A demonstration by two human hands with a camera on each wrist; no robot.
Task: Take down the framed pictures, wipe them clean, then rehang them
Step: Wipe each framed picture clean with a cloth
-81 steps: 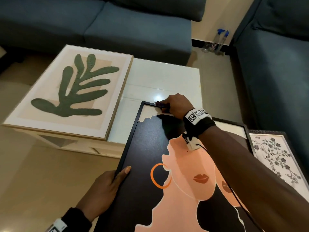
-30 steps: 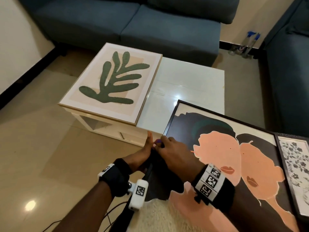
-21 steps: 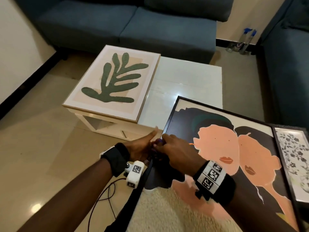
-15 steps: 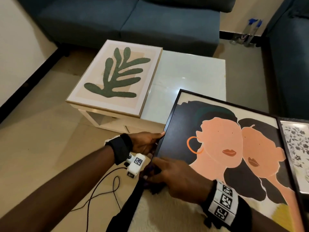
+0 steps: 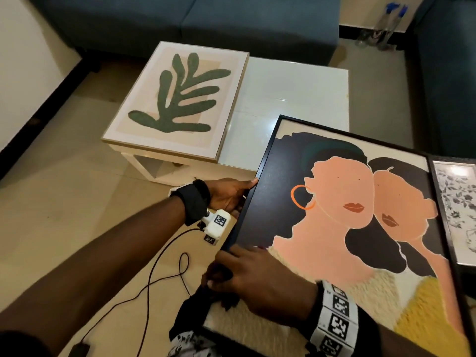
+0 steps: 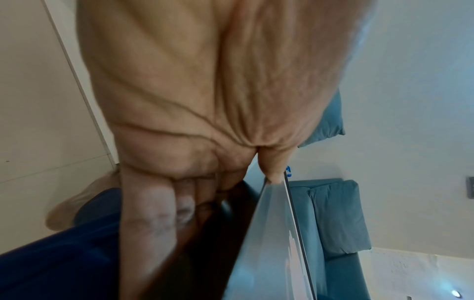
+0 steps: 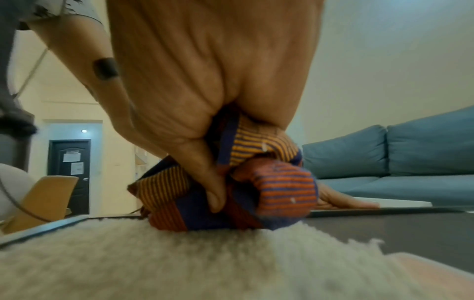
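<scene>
A black-framed picture of two faces (image 5: 342, 220) lies tilted in front of me, its far edge over the white table. My left hand (image 5: 231, 194) grips its left frame edge, thumb on the front (image 6: 275, 172) and fingers (image 6: 148, 213) behind. My right hand (image 5: 255, 282) presses a bunched striped orange-and-blue cloth (image 7: 269, 178) on the picture's lower left part, near the frame; the fingers curl round the cloth. In the head view the cloth is mostly hidden under the hand.
A light-framed leaf picture (image 5: 180, 101) lies on the left half of the white table (image 5: 296, 94). A floral framed picture (image 5: 456, 210) lies at the right. Blue sofas (image 5: 206, 19) stand behind and to the right. A cable (image 5: 154, 279) trails on the floor.
My right hand with the cloth has slid along the left frame edge from the far corner toward me. My left hand has shifted farther up the left frame edge and holds it.
</scene>
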